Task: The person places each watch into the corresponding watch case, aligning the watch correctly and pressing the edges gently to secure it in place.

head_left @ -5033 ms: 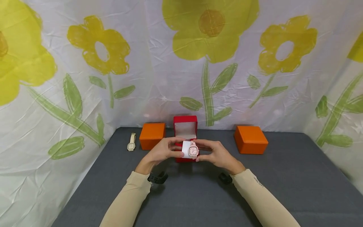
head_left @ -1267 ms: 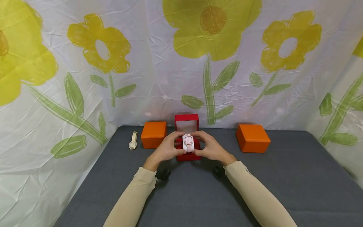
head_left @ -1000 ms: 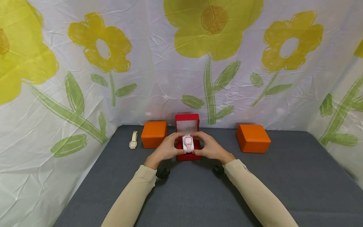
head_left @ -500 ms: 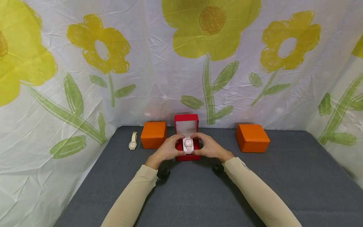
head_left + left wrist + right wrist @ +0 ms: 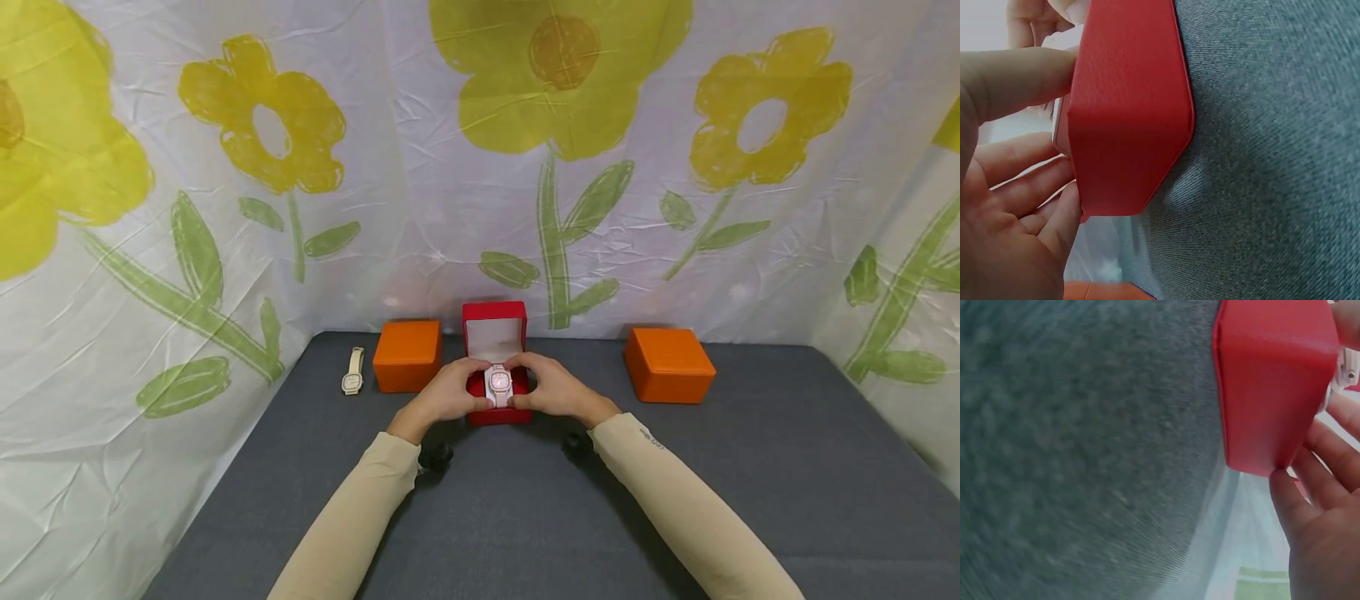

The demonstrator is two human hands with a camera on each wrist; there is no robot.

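A pink wristwatch (image 5: 499, 382) is wrapped round a white cushion (image 5: 489, 395), inside or at the mouth of an open red box (image 5: 498, 416). Its raised lid (image 5: 495, 333) shows a pale lining. My left hand (image 5: 446, 392) pinches the cushion from the left side, thumb in front and fingers behind. From the right, my right hand (image 5: 558, 390) grips it likewise. In the left wrist view, fingers also touch the side of the red box (image 5: 1125, 112). A fingertip meets the box's corner in the right wrist view. How deep the cushion sits is hidden.
An orange box (image 5: 407, 357) stands just left of the red one; another orange box (image 5: 670, 367) is farther right. A cream wristwatch (image 5: 352, 372) lies at the far left of the grey-covered table (image 5: 495, 533). A flowered curtain (image 5: 420, 167) hangs behind.
Five seconds ago the cushion was tilted sideways in my hands above the red box. It has since been turned straight and lowered to the box. Over the last half second it has barely moved.
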